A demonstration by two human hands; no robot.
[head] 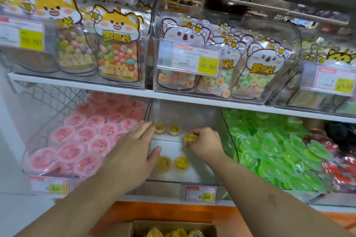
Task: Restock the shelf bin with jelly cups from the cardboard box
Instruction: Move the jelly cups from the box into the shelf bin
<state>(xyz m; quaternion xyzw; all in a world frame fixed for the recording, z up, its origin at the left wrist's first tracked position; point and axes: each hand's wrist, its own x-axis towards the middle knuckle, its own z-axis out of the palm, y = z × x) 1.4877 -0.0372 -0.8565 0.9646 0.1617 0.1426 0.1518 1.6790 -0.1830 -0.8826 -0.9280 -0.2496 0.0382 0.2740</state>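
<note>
A clear shelf bin (227, 132) in the middle of the lower shelf holds a few yellow jelly cups: two at the back (167, 129) and two near the front (172, 162). My right hand (204, 146) is inside the bin and pinches another yellow jelly cup (190, 137) in its fingertips. With its fingers stretched out flat, my left hand (136, 150) reaches over the bin's left wall toward the back cups and holds nothing. The cardboard box (173, 229) sits at the bottom edge of the view with more yellow cups in it.
A bin of pink jelly cups (81, 140) stands to the left, a bin of green ones (273, 148) to the right. A white shelf (96, 84) above carries clear bins of candy bags. Price tags (200, 194) hang on the lower shelf's front.
</note>
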